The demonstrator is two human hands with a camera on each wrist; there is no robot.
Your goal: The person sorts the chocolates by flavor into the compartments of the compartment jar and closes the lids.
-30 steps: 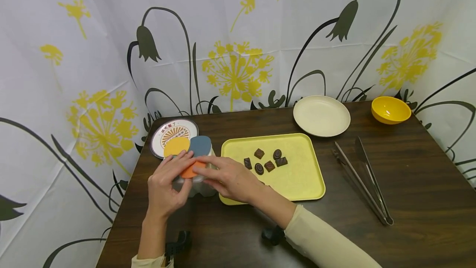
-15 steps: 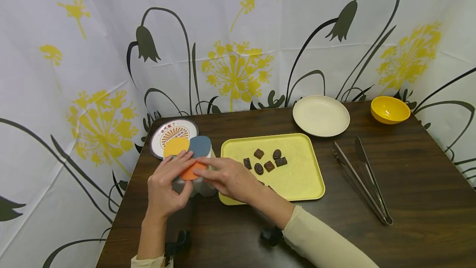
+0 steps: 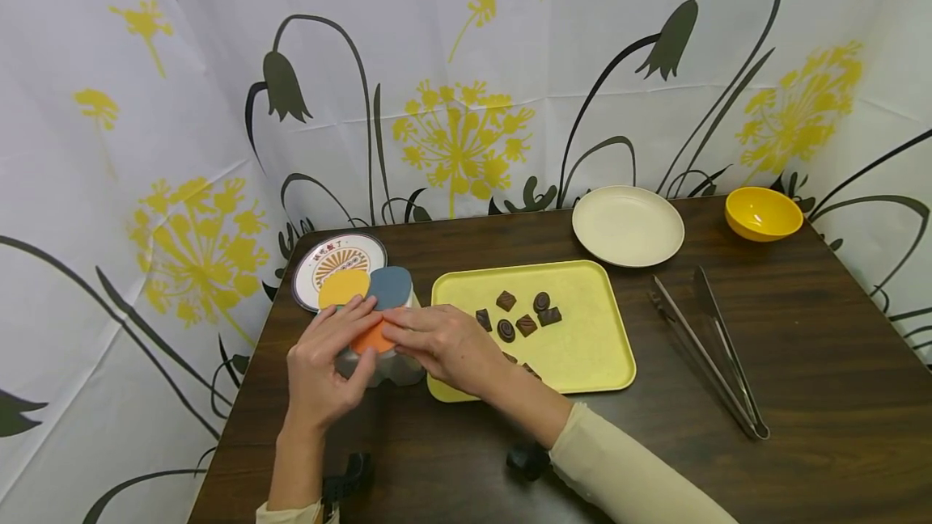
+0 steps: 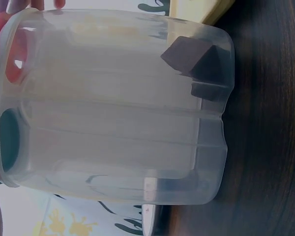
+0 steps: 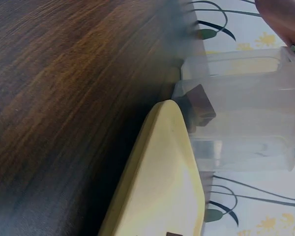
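A clear plastic container (image 4: 108, 108) with a lobed wall stands at the left of the table. Its top carries a yellow lid (image 3: 344, 288), a blue lid (image 3: 391, 288), an orange lid (image 3: 373, 338) and a teal one (image 4: 10, 140), mostly covered in the head view. Dark chocolate (image 4: 191, 54) lies in the container's bottom. My left hand (image 3: 328, 366) rests on the top with its fingers stretched across the lids, thumb toward the near side. From the right, the extended fingers of my right hand (image 3: 447, 346) touch the orange lid; its thumb is hidden.
Right beside the container lies a yellow tray (image 3: 582, 354) with several chocolates (image 3: 527, 325). A patterned plate (image 3: 309, 265) stands behind the container. Farther right are a cream plate (image 3: 629, 226), a yellow bowl (image 3: 764, 215) and metal tongs (image 3: 699, 354).
The fingers of my right hand have drawn closer together on the orange lid, which lies flatter now. My left hand stays nearly where it was.
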